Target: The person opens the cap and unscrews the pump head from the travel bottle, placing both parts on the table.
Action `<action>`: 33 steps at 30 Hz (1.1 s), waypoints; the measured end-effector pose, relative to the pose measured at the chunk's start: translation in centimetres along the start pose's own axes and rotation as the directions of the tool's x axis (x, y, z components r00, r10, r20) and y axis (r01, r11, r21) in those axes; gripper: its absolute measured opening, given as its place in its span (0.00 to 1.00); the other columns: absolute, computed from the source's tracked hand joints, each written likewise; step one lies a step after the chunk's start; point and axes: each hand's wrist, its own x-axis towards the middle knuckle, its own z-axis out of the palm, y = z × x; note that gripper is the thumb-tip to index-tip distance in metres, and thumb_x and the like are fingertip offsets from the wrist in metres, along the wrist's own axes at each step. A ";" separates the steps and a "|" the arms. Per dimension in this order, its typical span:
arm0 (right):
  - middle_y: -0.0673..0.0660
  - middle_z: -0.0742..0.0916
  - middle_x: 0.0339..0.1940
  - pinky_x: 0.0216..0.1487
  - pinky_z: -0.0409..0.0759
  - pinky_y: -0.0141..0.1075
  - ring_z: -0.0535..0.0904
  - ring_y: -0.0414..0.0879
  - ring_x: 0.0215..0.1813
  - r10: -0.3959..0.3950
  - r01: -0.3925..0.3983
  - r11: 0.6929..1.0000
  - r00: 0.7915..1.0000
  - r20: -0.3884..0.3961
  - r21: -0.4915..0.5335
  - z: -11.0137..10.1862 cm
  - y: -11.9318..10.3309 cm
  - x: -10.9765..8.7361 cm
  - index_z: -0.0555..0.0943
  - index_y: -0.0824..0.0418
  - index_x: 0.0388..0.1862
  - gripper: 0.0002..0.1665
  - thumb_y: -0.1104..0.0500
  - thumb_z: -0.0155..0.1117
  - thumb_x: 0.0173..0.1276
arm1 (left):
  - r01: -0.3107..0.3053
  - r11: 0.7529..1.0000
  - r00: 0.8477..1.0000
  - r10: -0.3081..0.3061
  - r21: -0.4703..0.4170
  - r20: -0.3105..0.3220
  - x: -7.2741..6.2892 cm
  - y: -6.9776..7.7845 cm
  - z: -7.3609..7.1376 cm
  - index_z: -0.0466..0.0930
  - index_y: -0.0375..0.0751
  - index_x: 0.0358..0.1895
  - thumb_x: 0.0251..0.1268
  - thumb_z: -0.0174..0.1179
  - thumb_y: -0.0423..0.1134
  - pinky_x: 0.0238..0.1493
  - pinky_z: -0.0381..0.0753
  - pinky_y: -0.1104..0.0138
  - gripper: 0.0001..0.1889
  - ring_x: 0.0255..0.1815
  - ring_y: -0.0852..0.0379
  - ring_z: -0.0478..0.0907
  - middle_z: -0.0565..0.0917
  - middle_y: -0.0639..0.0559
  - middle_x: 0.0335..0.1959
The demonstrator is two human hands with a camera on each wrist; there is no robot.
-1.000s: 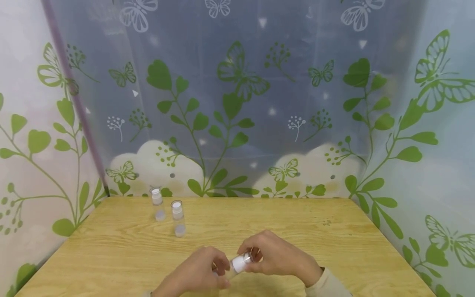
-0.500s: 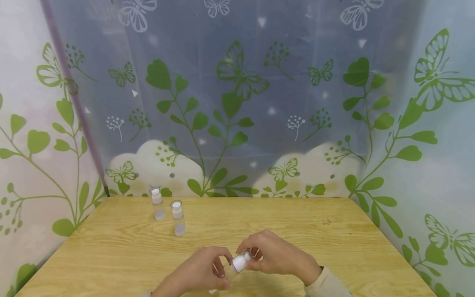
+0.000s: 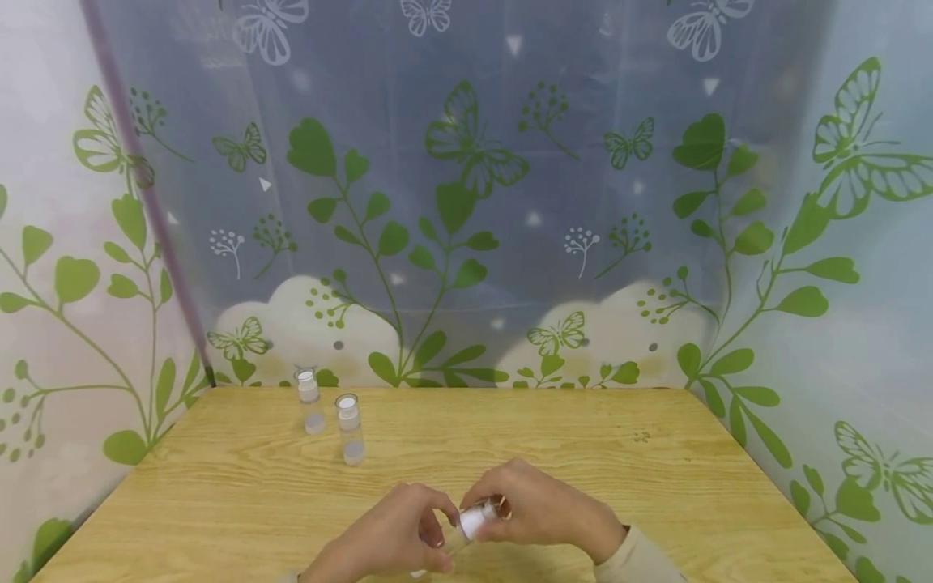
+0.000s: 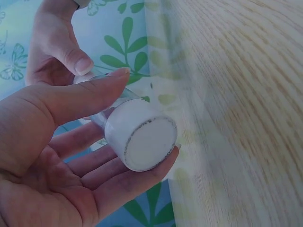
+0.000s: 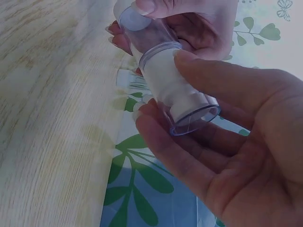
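"Hands first: what are they doing?"

"Left hand (image 3: 397, 528) grips the bottle (image 5: 154, 36) near its white base (image 4: 149, 144), thumb on one side, fingers curled along the other. Right hand (image 3: 541, 512) holds the opposite end, thumb and fingers round the clear cap (image 5: 194, 116) that covers the white top (image 5: 164, 74)."

"So where is the bottle?"

"Up off the wood, between the two hands, tilted, with its base toward the left one."

"What could go wrong from there?"

"A slip, I'd judge. That plastic looks smooth, so an uneven twist or tug might spin the body in the left fingers and drop it. A cap coming off with a jerk could also knock the top (whether it's fully seated, I can't tell)."

"And the pose?"

"They face each other across the bottle, wrists angling in from either side, a pale sleeve (image 3: 636, 557) at the right one."

"Farther out?"

"Beyond the bottle and to its left, a nearer container (image 3: 350, 433) and a farther container (image 3: 309, 405) stand upright, close together on the table (image 3: 598, 437). Behind everything hangs a leafy curtain (image 3: 554, 259)."
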 end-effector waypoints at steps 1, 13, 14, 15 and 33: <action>0.49 0.92 0.46 0.41 0.83 0.22 0.83 0.27 0.42 -0.002 0.002 1.000 1.000 0.001 0.002 0.0 0.0 0.0 0.88 0.57 0.52 0.13 0.62 0.72 0.69 | 0.001 1.000 1.000 -0.001 -0.001 0.002 0.0 0.0 0.0 0.86 0.41 0.46 0.50 0.79 0.33 0.35 0.84 0.72 0.18 0.28 0.70 0.80 0.89 0.54 0.29; 0.53 0.93 0.47 0.41 0.84 0.22 0.86 0.28 0.41 -0.102 0.103 0.995 0.993 -0.058 0.009 0.0 0.3 0.1 0.89 0.59 0.53 0.16 0.63 0.74 0.65 | 0.031 0.999 0.999 -0.030 -0.022 0.013 -0.1 0.2 -0.4 0.87 0.39 0.47 0.49 0.77 0.28 0.33 0.83 0.72 0.18 0.25 0.67 0.80 0.87 0.57 0.25; 0.53 0.93 0.47 0.41 0.84 0.22 0.86 0.29 0.42 -0.109 0.110 0.994 0.992 -0.060 0.008 0.0 0.2 0.1 0.89 0.59 0.52 0.16 0.63 0.74 0.65 | 0.029 0.999 0.999 -0.028 -0.025 0.014 -0.1 0.3 -0.5 0.87 0.38 0.47 0.49 0.77 0.28 0.33 0.82 0.72 0.18 0.25 0.67 0.80 0.87 0.57 0.25; 0.53 0.93 0.47 0.41 0.84 0.22 0.86 0.29 0.42 -0.116 0.116 0.993 0.991 -0.063 0.009 -0.1 0.2 0.1 0.89 0.60 0.52 0.16 0.64 0.74 0.65 | 0.027 0.999 1.000 -0.026 -0.029 0.015 0.0 0.3 -0.5 0.87 0.38 0.46 0.49 0.76 0.28 0.33 0.82 0.72 0.18 0.25 0.67 0.80 0.87 0.56 0.25; 0.53 0.93 0.47 0.42 0.84 0.23 0.87 0.32 0.44 -0.210 0.207 0.978 0.972 -0.103 -0.038 -0.2 0.3 0.2 0.90 0.59 0.51 0.16 0.64 0.74 0.64 | 0.036 0.997 0.999 -0.035 -0.065 0.018 -0.3 0.6 -1.0 0.86 0.35 0.47 0.51 0.74 0.25 0.32 0.84 0.72 0.18 0.24 0.65 0.82 0.88 0.53 0.24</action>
